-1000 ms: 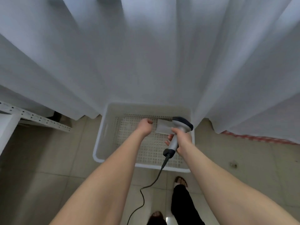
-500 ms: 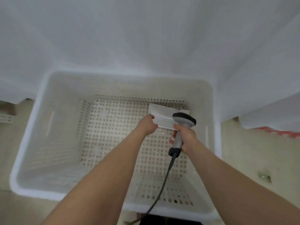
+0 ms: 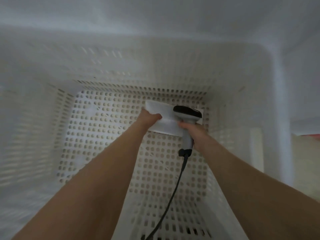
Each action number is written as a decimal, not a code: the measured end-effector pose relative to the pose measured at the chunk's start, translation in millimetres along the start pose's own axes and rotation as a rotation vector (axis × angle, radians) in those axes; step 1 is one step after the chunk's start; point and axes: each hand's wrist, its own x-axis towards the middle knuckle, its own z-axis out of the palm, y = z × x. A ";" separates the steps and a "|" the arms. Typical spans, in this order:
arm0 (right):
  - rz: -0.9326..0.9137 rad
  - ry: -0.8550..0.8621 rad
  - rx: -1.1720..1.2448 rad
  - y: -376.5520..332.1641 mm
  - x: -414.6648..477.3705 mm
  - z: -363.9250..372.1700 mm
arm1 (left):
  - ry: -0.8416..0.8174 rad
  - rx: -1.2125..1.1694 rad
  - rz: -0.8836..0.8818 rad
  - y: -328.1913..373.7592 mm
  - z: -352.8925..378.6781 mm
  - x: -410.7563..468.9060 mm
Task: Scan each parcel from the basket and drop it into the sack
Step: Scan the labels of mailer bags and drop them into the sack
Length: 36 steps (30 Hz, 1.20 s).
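Note:
A white perforated plastic basket (image 3: 270, 70) fills the view, seen from above. Deep inside it, near the far right of its floor, lies a flat white parcel (image 3: 166, 124). My left hand (image 3: 149, 118) grips the parcel's left edge. My right hand (image 3: 194, 134) holds a grey and black barcode scanner (image 3: 187, 115) by its handle, with the scanner head over the parcel's right part. A black cable (image 3: 174, 191) runs from the handle down toward me. The sack is not in view.
White fabric (image 3: 155, 18) hangs behind and over the basket's far rim. At the far right, past the basket wall, a strip of tiled floor (image 3: 306, 153) shows with a red edge above it.
The view has dropped much closer into the basket. Both hands reached deeper toward its floor, the left still on the parcel and the right still on the scanner.

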 end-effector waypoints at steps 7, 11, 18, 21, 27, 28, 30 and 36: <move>0.111 -0.058 0.183 0.0 -62.1 19.7 | 0.168 -0.066 0.115 2.8 -50.2 -71.0; 0.157 -0.085 0.406 -20.8 -135.4 28.4 | 0.162 -0.025 0.167 26.2 -82.3 -139.3; 0.158 -0.031 0.497 -77.5 -288.1 39.2 | 0.034 -0.045 0.304 78.4 -148.4 -289.6; 0.123 0.022 0.533 -102.1 -352.1 44.4 | -0.007 0.019 0.401 103.4 -179.2 -353.8; 0.024 0.073 0.556 -151.3 -465.4 41.3 | -0.089 0.078 0.470 149.7 -238.1 -472.9; 0.012 0.086 0.555 -158.8 -481.9 40.2 | -0.107 0.084 0.480 158.3 -247.3 -493.0; -0.018 0.120 0.527 -172.5 -516.2 39.7 | -0.139 0.086 0.499 171.8 -264.3 -529.8; -0.200 0.097 0.495 -192.6 -625.6 39.5 | -0.249 0.029 0.489 176.3 -316.1 -624.5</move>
